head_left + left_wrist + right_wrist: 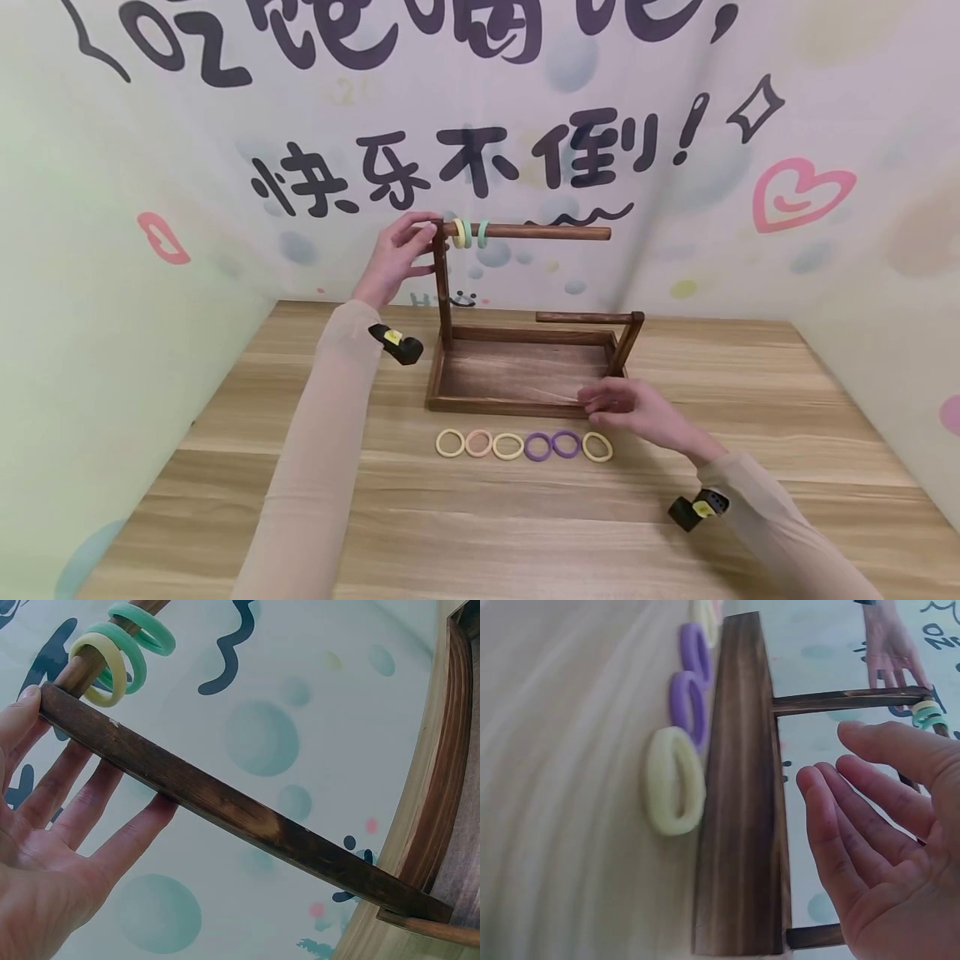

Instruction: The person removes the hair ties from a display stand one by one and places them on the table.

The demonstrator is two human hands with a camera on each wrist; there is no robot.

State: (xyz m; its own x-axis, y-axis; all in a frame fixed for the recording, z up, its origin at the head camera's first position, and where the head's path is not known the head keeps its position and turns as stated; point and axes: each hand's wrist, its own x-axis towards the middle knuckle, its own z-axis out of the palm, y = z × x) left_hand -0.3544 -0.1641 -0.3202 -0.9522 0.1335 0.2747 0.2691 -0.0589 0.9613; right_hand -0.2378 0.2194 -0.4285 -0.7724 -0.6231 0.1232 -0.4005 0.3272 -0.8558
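A dark wooden rack has a tray base (510,409), a tall left post (443,287) and a short right post (627,343), each with a horizontal bar. My left hand (390,258) holds the top of the tall post, with the thumb at its upper end and the fingers along its edge and partly behind it. One cream ring (116,671) and two mint green rings (150,630) hang on the upper bar (555,232) near that post. Above the tray's front right corner, my right hand (885,832) has loosely bent fingers and holds nothing.
In front of the tray lies a row of cream, pink and purple rings, with a cream ring (673,781) at the right end and purple rings (537,447) beside it. The lower bar (581,317) points left. A printed cloth wall (480,83) stands behind the table.
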